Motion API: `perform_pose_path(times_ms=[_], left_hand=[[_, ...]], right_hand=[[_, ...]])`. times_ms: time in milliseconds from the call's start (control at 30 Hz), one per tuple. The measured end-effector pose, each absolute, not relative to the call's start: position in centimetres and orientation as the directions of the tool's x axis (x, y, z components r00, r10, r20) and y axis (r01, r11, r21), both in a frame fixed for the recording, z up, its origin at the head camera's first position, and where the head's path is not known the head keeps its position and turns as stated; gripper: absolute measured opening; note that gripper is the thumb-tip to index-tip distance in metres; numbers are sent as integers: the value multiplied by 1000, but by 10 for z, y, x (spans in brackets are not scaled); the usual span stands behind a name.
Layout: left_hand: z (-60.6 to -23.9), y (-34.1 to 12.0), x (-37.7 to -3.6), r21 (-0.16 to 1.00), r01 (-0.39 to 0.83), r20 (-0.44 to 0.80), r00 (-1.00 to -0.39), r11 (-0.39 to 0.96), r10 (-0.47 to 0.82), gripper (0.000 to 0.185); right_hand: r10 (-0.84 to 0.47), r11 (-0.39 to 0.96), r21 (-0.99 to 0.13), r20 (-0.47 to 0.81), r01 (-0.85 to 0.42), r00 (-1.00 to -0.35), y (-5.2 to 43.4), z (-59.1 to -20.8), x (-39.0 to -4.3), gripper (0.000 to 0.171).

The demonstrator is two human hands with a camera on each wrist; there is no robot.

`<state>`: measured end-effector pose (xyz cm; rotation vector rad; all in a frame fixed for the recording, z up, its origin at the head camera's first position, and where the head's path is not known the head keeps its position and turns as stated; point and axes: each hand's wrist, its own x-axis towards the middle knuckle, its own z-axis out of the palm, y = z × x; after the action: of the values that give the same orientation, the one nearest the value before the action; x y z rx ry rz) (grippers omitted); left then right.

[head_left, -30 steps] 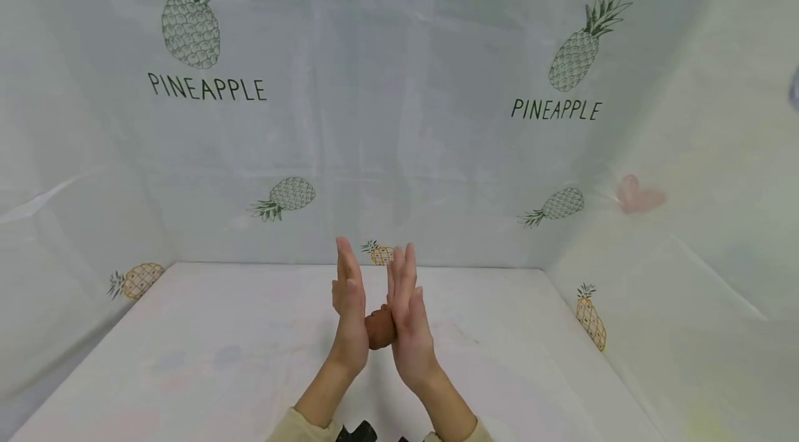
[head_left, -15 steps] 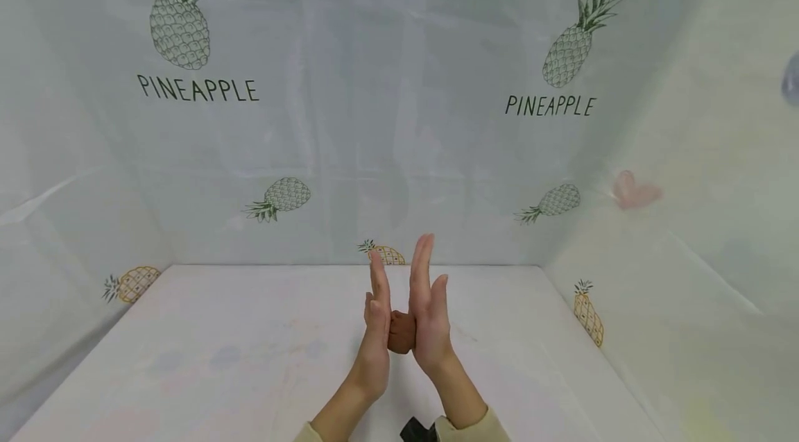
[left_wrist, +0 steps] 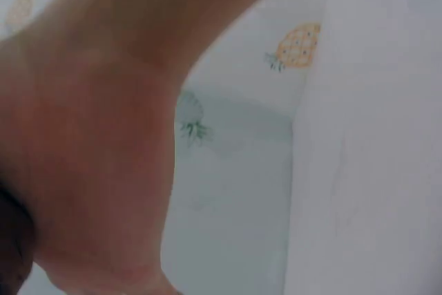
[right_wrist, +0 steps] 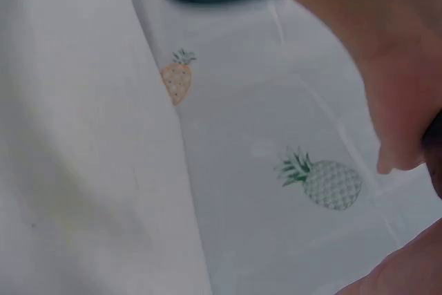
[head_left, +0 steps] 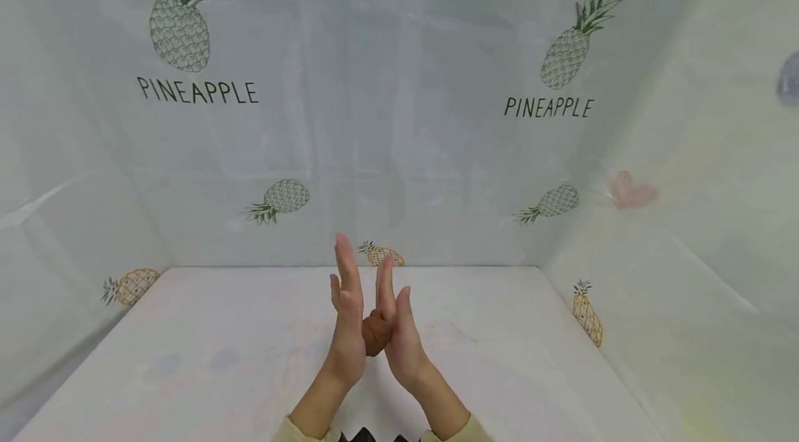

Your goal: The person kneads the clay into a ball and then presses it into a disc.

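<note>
A reddish-brown lump of modelling clay point(head_left: 376, 333), roundish with creases on its surface, is pressed between my two palms above the table. My left hand point(head_left: 349, 317) stands upright on its left side, fingers straight and pointing away. On the other side, my right hand point(head_left: 401, 338) lies flat against it, its fingertips lower in the head view than the left ones. The left wrist view has the heel of the left hand point(left_wrist: 97, 157) with a dark edge of the clay point(left_wrist: 12, 243) at the frame's border. In the right wrist view the clay point(right_wrist: 435, 157) shows beside the right palm.
Under the hands spreads a white table surface point(head_left: 206, 345) with faint coloured marks. A pale curtain point(head_left: 387, 116) printed with pineapples encloses the back and both sides. Dark straps point(head_left: 362, 435) show at the sleeve cuffs.
Both hands and the clay shifted right, then back left. The left hand has slid forward along the clay while the right drew back, reversing their offset from half a second ago.
</note>
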<state>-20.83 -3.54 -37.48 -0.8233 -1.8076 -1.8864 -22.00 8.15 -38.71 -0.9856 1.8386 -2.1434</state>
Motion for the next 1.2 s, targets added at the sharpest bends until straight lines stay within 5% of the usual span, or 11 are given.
perform_pose_path(times_ms=[233,733,1200], left_hand=[[-382,-43,-222,760,648,647,-762,48,37,72],[-395,-9,-200,795,593,604,-757,-126,249,61],[-376,-30,-204,823,518,549,-830,-233,96,61]], right_hand=[[-486,-260,-895,446,-362,-752,78,-378,-208,66],[-305,-241,-850,525,-468,-795,108,-373,-225,59],[-485,-130,-832,528,-539,-697,86,-391,-223,58]])
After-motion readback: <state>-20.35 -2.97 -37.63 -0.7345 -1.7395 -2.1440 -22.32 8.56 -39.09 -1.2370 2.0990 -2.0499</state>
